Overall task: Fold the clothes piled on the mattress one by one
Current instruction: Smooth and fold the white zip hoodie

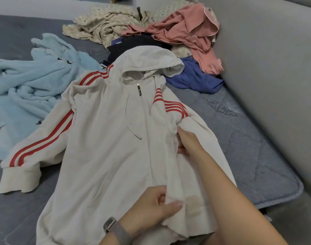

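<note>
Left hand (151, 207): fingers curled, thumb on top, pinching a bunch of hoodie (105, 138) fabric near the hem, just right of the zip line. A watch (114, 228) with a mesh band sits on that wrist. Right hand (186, 140): farther up the same side of the garment, fingers tucked into a fold of cloth below the striped shoulder; grip on the fabric, fingertips hidden inside the fold.

Hoodie: off-white, zipped, lying front-up on the mattress (248, 147). Red stripes run down both sleeves. Hood (151, 59) lies beyond both hands, opening upward. Sleeve on the left-hand side is spread out flat, its cuff (18, 179) well left of the left hand. Sleeve on the right-hand side is bunched under and around the right hand. One drawstring (131, 124) with a metal tip lies on the chest, left of the right hand. A faint darker patch shows on the fabric just right of the left hand's thumb.

Left of both hands, partly under the spread sleeve: a light blue fleece (27, 85). Beyond the hood: a dark garment (133, 46), a beige patterned cloth (101, 25), a pink top (186, 29). Beyond the right hand, touching the hood: a blue garment (195, 78). Right of the right hand, past the mattress edge: a grey wall (274, 68).
</note>
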{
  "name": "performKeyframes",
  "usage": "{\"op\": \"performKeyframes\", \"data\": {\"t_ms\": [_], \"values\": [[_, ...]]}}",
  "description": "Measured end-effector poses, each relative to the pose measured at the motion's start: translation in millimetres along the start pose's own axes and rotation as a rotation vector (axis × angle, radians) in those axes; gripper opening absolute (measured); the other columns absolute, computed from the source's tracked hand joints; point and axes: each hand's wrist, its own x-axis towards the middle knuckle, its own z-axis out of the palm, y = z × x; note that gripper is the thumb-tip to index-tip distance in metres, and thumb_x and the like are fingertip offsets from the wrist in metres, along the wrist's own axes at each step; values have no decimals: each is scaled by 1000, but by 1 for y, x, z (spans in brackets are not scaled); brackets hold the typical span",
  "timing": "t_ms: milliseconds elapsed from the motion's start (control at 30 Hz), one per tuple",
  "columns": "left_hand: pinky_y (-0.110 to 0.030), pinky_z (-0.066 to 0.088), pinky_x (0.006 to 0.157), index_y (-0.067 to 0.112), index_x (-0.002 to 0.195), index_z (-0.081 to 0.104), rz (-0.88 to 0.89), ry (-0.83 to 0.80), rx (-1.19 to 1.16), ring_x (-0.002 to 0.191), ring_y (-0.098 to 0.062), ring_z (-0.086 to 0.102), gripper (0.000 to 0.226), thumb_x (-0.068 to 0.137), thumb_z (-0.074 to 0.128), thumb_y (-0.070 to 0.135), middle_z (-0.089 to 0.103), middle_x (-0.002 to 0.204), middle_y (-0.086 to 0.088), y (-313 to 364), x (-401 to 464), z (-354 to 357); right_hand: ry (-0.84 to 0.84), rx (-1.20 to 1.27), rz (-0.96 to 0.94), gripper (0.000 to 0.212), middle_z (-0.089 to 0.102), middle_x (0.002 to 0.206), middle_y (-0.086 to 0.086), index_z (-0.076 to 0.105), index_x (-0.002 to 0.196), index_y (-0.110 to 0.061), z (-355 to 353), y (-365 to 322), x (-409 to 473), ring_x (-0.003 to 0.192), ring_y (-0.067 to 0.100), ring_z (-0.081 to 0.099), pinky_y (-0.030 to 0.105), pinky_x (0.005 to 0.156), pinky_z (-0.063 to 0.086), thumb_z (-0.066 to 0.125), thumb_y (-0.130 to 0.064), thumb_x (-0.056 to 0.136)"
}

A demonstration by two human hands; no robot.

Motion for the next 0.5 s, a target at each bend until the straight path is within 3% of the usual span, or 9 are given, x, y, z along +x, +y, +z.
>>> {"op": "performKeyframes", "data": {"t_ms": [67, 133, 200, 233, 300, 333, 400, 500], "values": [[-20, 49, 91, 9, 122, 60, 25, -288, -60, 105, -5, 64, 33, 90, 63, 2, 71, 109, 9, 7, 0, 2, -58, -20, -63, 40, 67, 81, -3, 66, 93, -19, -2, -5, 4, 74, 11, 62, 28, 69, 54, 50, -56, 92], [-24, 41, 103, 17, 132, 55, 6, -361, 89, 120, -2, 55, 42, 92, 61, 6, 64, 124, 14, 4, 4, 0, -96, 13, -15, 46, 72, 90, -6, 67, 105, -18, -3, -9, 10, 84, 11, 67, 27, 73, 53, 61, -58, 82], [-14, 35, 102, 38, 124, 57, 2, -152, 356, 110, 24, 47, 36, 89, 62, 27, 59, 111, 41, -1, 11, -4, -141, 74, 38, 69, 74, 97, 0, 66, 114, -15, -1, -15, 17, 90, 19, 71, 36, 87, 55, 69, -66, 68], [-12, 34, 103, 45, 120, 57, -17, -52, 465, 108, 28, 43, 37, 85, 63, 41, 56, 106, 47, 2, 13, -6, -133, 123, 16, 79, 74, 98, 3, 66, 114, -14, -1, -13, 24, 90, 22, 71, 41, 91, 54, 72, -72, 60], [-13, 37, 102, 47, 123, 55, -57, 49, 467, 113, 20, 46, 54, 72, 62, 64, 57, 113, 41, -3, 17, -6, 138, 287, 124, 84, 73, 98, 9, 69, 110, -13, -7, -16, 55, 94, 24, 68, 47, 93, 53, 70, -80, 59], [-12, 39, 99, 46, 124, 55, -87, 81, 430, 113, 14, 49, 61, 68, 62, 70, 58, 116, 35, -6, 20, -4, 332, 413, 244, 74, 71, 106, 11, 68, 111, -11, -7, -34, 66, 100, 26, 65, 45, 94, 52, 66, -73, 71], [-9, 43, 89, 41, 118, 60, -92, 156, 380, 106, 11, 55, 51, 73, 63, 66, 63, 112, 28, -6, 25, -2, 141, 308, 77, 46, 66, 120, 8, 63, 120, -11, 3, -53, 74, 107, 26, 61, 41, 97, 50, 65, -44, 88], [-15, 46, 92, 31, 109, 68, -45, 340, 301, 104, 5, 60, 26, 88, 62, 44, 69, 107, 19, -8, 44, -9, 156, 315, -181, 37, 65, 119, 13, 58, 125, -7, -11, -82, 97, 100, 28, 64, 43, 92, 54, 60, -13, 89]]}}
